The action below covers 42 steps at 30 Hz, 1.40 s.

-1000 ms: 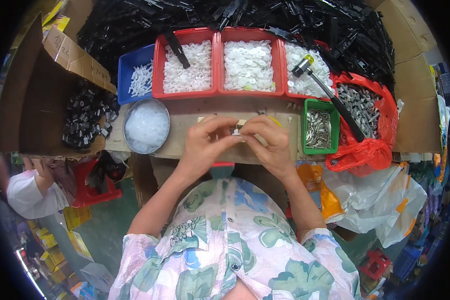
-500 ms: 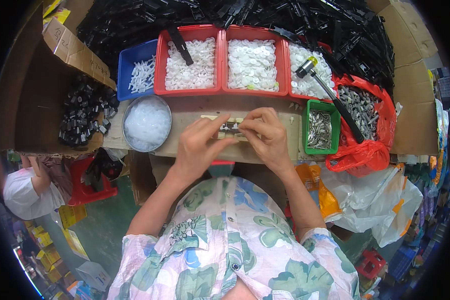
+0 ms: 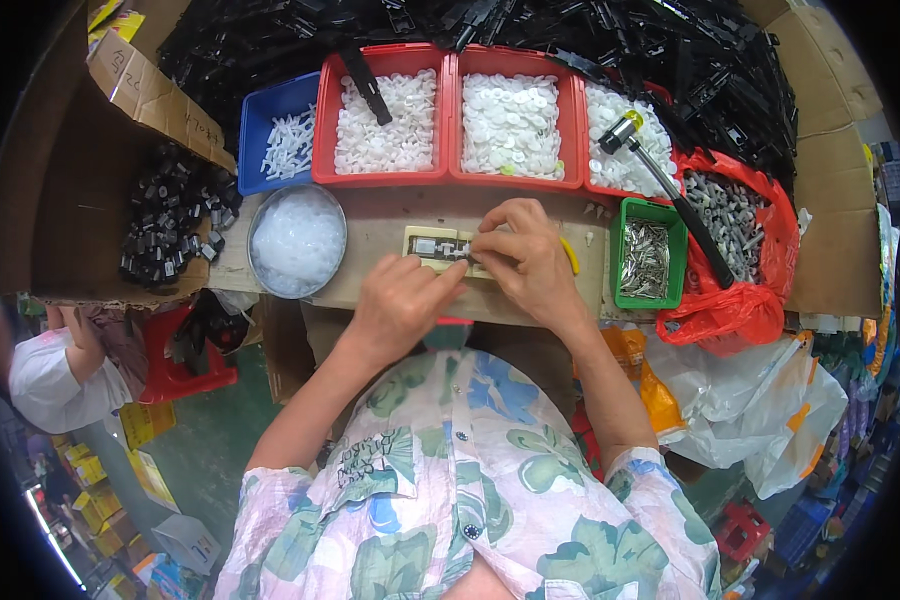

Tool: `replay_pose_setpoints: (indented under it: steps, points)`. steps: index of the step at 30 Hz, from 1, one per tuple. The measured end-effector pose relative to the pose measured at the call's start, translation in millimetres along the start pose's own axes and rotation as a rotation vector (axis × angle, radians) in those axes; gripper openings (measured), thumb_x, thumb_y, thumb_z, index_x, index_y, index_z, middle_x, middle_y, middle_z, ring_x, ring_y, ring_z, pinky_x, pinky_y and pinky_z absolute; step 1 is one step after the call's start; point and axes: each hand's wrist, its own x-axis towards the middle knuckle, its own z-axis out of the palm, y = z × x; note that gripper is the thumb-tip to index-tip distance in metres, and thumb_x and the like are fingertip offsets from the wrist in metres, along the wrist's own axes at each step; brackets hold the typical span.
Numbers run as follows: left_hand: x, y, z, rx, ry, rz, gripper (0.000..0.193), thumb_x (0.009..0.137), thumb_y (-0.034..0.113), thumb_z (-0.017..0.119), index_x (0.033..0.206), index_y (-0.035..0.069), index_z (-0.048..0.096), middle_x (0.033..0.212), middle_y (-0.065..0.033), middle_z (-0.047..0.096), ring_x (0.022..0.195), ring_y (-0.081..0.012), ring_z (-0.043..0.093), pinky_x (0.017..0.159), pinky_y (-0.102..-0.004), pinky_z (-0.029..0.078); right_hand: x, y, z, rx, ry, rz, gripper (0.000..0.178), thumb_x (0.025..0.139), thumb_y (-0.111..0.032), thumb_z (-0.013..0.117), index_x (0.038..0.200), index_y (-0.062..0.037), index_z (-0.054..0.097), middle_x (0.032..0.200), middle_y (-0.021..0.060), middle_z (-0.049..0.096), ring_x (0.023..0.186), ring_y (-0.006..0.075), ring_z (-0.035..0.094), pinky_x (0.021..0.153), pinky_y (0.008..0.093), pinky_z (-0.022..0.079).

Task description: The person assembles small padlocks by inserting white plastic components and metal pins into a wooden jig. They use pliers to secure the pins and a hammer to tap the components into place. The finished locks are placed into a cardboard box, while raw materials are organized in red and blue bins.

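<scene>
On the bench before me lies a cream-coloured fixture block (image 3: 410, 238), with a dark narrow part (image 3: 448, 247) set in its slot; a grey rectangular piece and small white pieces show in that part. My left hand (image 3: 402, 308) rests at the block's near edge, fingers curled together, the index fingertip against the part. Over the block's right end, my right hand (image 3: 530, 262) pinches thumb and fingers together; whatever sits between them is too small or hidden. A yellow curved strip (image 3: 570, 256) shows just beyond the right hand.
Left are a metal bowl of translucent material (image 3: 296, 243) and a box of dark metal pieces (image 3: 170, 225). Behind stand a blue bin (image 3: 255, 135) and red bins (image 3: 450, 120) of white parts. Right: green bin of metal pins (image 3: 622, 250), hammer (image 3: 690, 222), red bag (image 3: 735, 325).
My left hand has curled and dropped slightly nearer, uncovering the left part of the fixture block. The right hand stays pinched over the block's right end, and the yellow strip now shows beside it.
</scene>
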Motion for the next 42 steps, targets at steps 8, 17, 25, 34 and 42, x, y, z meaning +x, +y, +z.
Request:
replay_pose_setpoints:
  steps: [8, 17, 25, 34, 42]
  points:
    - [1.0, -1.7, 2.0, 0.060, -0.050, 0.017, 0.036, 0.077, 0.016, 0.081, 0.111, 0.007, 0.071, 0.066, -0.0002, 0.051, 0.063, -0.0184, 0.051, 0.059, -0.0358, 0.039, 3.0, 4.0, -6.2, -0.035, -0.112, -0.033, 0.012, 0.079, -0.006, 0.072, 0.091, -0.0045, 0.073, 0.103, 0.0085, 0.063, 0.106, 0.0278, 0.057, 0.089, 0.0420, 0.044]
    - [-0.8, -4.2, 5.0, 0.047, -0.027, 0.029, 0.036, 0.077, 0.015, 0.081, 0.111, 0.007, 0.071, 0.067, -0.0001, 0.051, 0.064, -0.0189, 0.051, 0.060, -0.0358, 0.040, -0.1, 0.5, -4.4, -0.024, -0.069, -0.039, 0.021, 0.078, -0.002, 0.071, 0.099, -0.0027, 0.072, 0.105, 0.0117, 0.063, 0.106, 0.0309, 0.058, 0.089, 0.0428, 0.047]
    - [-2.6, -3.8, 7.8, 0.066, -0.034, 0.037, 0.034, 0.078, 0.013, 0.078, 0.111, 0.007, 0.072, 0.068, -0.0013, 0.052, 0.067, -0.0198, 0.052, 0.062, -0.0364, 0.040, -4.9, 1.6, -3.6, -0.067, -0.082, -0.149, 0.024, 0.076, -0.001, 0.069, 0.100, -0.0042, 0.071, 0.108, 0.0096, 0.063, 0.109, 0.0304, 0.057, 0.087, 0.0436, 0.048]
    - [-0.7, -2.9, 7.1, 0.081, -0.047, 0.047, 0.038, 0.078, 0.011, 0.081, 0.114, 0.007, 0.071, 0.066, -0.0017, 0.052, 0.064, -0.0211, 0.051, 0.061, -0.0377, 0.041, -14.2, -8.0, -60.5, -0.219, 0.064, -0.116, 0.018, 0.080, -0.002, 0.068, 0.098, -0.0033, 0.070, 0.104, 0.0123, 0.064, 0.101, 0.0318, 0.062, 0.084, 0.0431, 0.050]
    - [3.3, -0.2, 2.5, 0.044, -0.098, 0.023, 0.038, 0.079, 0.013, 0.080, 0.115, 0.005, 0.070, 0.068, -0.0034, 0.056, 0.064, -0.0220, 0.053, 0.062, -0.0381, 0.042, -46.0, 60.4, -214.6, -0.709, 0.258, 0.306, 0.008, 0.086, -0.007, 0.068, 0.091, 0.0001, 0.069, 0.090, 0.0173, 0.066, 0.086, 0.0354, 0.065, 0.077, 0.0430, 0.051]
